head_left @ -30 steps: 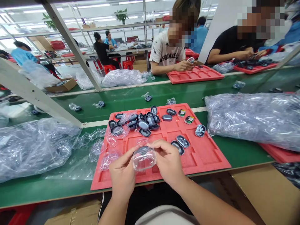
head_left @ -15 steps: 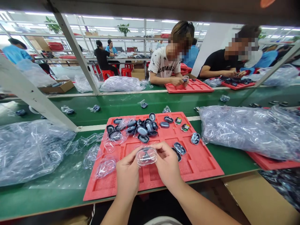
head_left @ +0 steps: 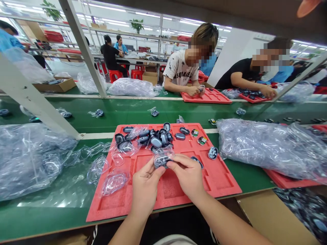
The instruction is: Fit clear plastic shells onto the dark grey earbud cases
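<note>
My left hand [head_left: 144,188] and my right hand [head_left: 188,175] meet over a red foam tray [head_left: 219,180] and pinch a clear plastic bag [head_left: 162,159] with a dark blue-grey oval case inside it. Both hands are closed on the bag, thumbs and forefingers at its edges. Just beyond it lies a heap of several dark oval cases [head_left: 155,137], some in clear wrap. Single cases [head_left: 212,152] lie loose on the tray's right half. Empty clear bags [head_left: 113,181] rest on the tray's left side.
Big piles of clear plastic bags lie left [head_left: 28,160] and right [head_left: 268,144] on the green bench [head_left: 133,112]. Bagged cases [head_left: 98,112] sit along the green belt. Across it, two people work at red trays [head_left: 205,97]. A slanted white frame post [head_left: 33,102] crosses the left.
The bagged case went from the near part of the tray up toward the heap, my hands with it. The bag looks more gathered around the case. The camera tilted up.
</note>
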Tool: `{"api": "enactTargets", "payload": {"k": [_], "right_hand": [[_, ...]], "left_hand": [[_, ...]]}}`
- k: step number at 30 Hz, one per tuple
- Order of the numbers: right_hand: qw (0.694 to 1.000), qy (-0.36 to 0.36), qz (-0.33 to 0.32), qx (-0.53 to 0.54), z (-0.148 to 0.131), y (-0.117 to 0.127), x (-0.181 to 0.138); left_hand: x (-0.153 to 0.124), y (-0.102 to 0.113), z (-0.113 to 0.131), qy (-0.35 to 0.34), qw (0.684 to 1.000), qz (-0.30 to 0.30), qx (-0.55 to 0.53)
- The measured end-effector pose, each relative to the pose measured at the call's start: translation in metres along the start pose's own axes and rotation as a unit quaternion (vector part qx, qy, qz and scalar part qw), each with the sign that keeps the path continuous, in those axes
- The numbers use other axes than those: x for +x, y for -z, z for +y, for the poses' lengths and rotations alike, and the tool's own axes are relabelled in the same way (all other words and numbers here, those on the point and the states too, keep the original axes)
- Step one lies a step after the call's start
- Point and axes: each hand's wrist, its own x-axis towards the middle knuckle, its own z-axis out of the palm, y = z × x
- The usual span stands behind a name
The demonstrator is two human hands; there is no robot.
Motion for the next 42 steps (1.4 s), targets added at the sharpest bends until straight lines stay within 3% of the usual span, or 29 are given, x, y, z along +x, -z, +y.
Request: {"api": "enactTargets", "payload": {"k": [4, 6, 8, 11, 15, 17, 20, 23, 27, 32, 35, 38, 40, 42], "right_hand": [[0.999, -0.018, -0.023, -0.016, 0.002, 0.009, 0.006], [0.997, -0.051, -0.061, -0.008, 0.004, 0.021, 0.025], [0.993, -0.077, -0.078, -0.029, 0.01, 0.04, 0.065], [0.988, -0.108, -0.023, -0.11, 0.028, 0.079, 0.158], [0.965, -0.174, 0.016, -0.193, 0.07, 0.117, 0.277], [0.95, -0.202, 0.005, -0.237, 0.092, 0.123, 0.31], [0.925, -0.218, -0.025, -0.31, 0.115, 0.123, 0.331], [0.895, -0.194, -0.047, -0.398, 0.113, 0.126, 0.338], [0.863, -0.104, -0.09, -0.486, 0.087, 0.127, 0.324], [0.825, -0.033, -0.227, -0.517, 0.07, 0.105, 0.264], [0.811, -0.015, -0.217, -0.543, 0.068, 0.095, 0.24], [0.821, -0.001, -0.174, -0.544, 0.053, 0.087, 0.223], [0.838, 0.008, -0.159, -0.522, 0.036, 0.074, 0.199], [0.868, 0.021, -0.171, -0.465, 0.018, 0.054, 0.158]], "left_hand": [[0.006, -0.003, -0.006, 0.04, 0.999, -0.003, -0.001], [0.01, -0.003, -0.005, 0.059, 0.998, -0.001, 0.019], [0.013, 0.002, -0.002, 0.056, 0.997, -0.002, 0.057], [0.013, 0.02, 0.002, -0.01, 0.98, 0.012, 0.197], [0.01, 0.045, -0.004, -0.222, 0.896, 0.04, 0.383], [0.009, 0.051, -0.008, -0.317, 0.84, 0.016, 0.44], [0.011, 0.051, -0.011, -0.403, 0.761, -0.045, 0.507], [0.014, 0.05, -0.011, -0.425, 0.722, -0.08, 0.54], [0.015, 0.049, -0.009, -0.398, 0.738, -0.07, 0.54], [0.016, 0.047, -0.004, -0.419, 0.739, -0.087, 0.521], [0.015, 0.048, -0.002, -0.427, 0.755, -0.073, 0.492], [0.01, 0.047, -0.002, -0.382, 0.802, -0.039, 0.458], [0.005, 0.041, -0.004, -0.278, 0.87, -0.004, 0.408], [0.002, 0.029, -0.007, -0.13, 0.95, 0.028, 0.283]]}}
